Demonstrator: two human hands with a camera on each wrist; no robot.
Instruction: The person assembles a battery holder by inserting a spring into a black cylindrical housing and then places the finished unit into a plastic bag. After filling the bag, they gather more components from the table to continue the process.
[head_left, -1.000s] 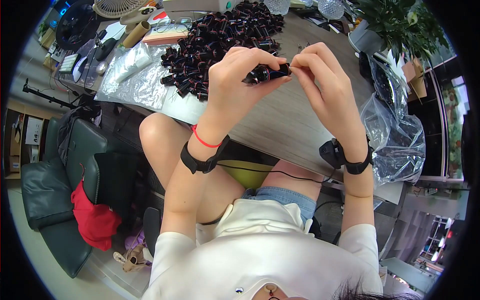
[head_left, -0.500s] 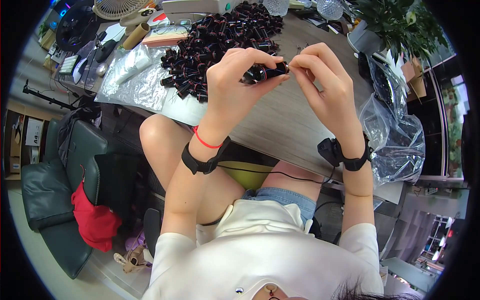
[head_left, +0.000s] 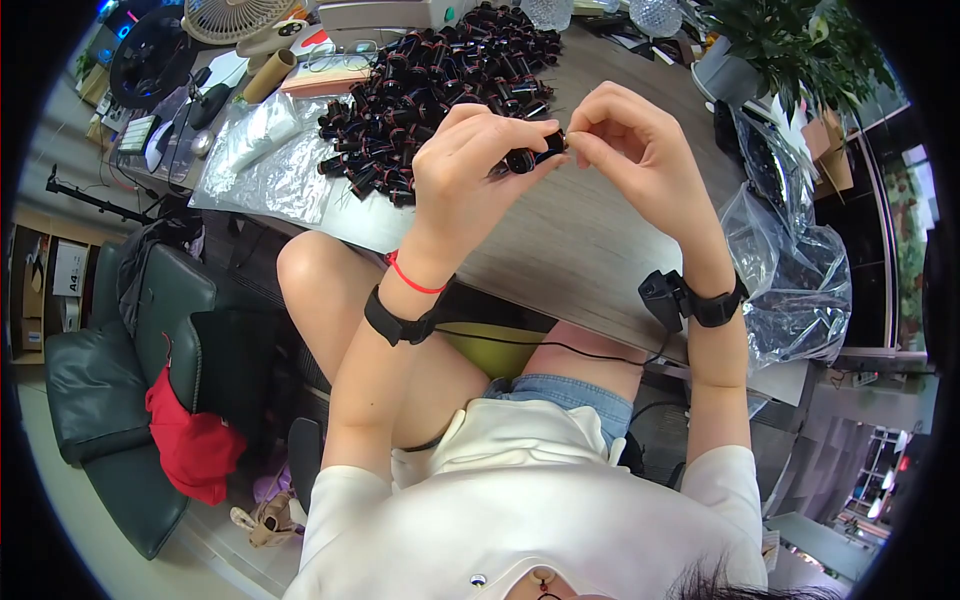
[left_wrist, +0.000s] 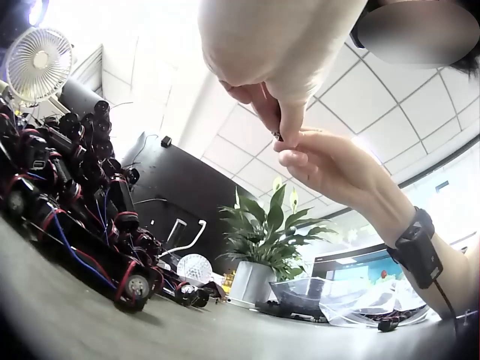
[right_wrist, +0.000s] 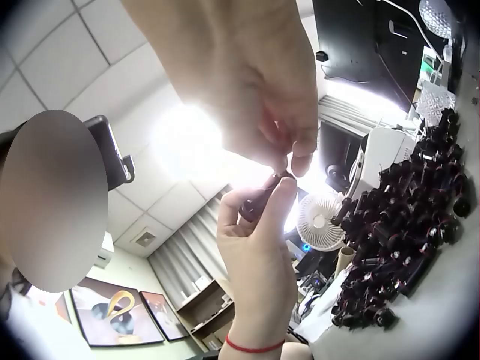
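Note:
My left hand (head_left: 462, 165) holds a small black cylindrical part (head_left: 522, 160) between thumb and fingers, raised above the table (head_left: 530, 245). In the right wrist view the part's dark body (right_wrist: 255, 208) shows between the left fingers and thumb. My right hand (head_left: 645, 155) meets it from the other side, thumb and index fingertips pinching at its far end. What small piece lies between those fingertips is hidden. To the left and beyond, a large heap of similar black parts (head_left: 450, 70) covers the table; red and blue wires run along them in the left wrist view.
Clear plastic bags (head_left: 265, 140) lie left of the heap, beside a cardboard tube (head_left: 268, 75) and glasses (head_left: 343, 55) on a box. At the right stand a potted plant (head_left: 735, 75) and more crumpled plastic (head_left: 790, 280). A fan (head_left: 235, 15) stands at the back left.
Both hands have shifted slightly left with the black part, whose near end has tilted toward the head camera. The right hand has turned, its thumb straighter and the gap behind the fingertips wider.

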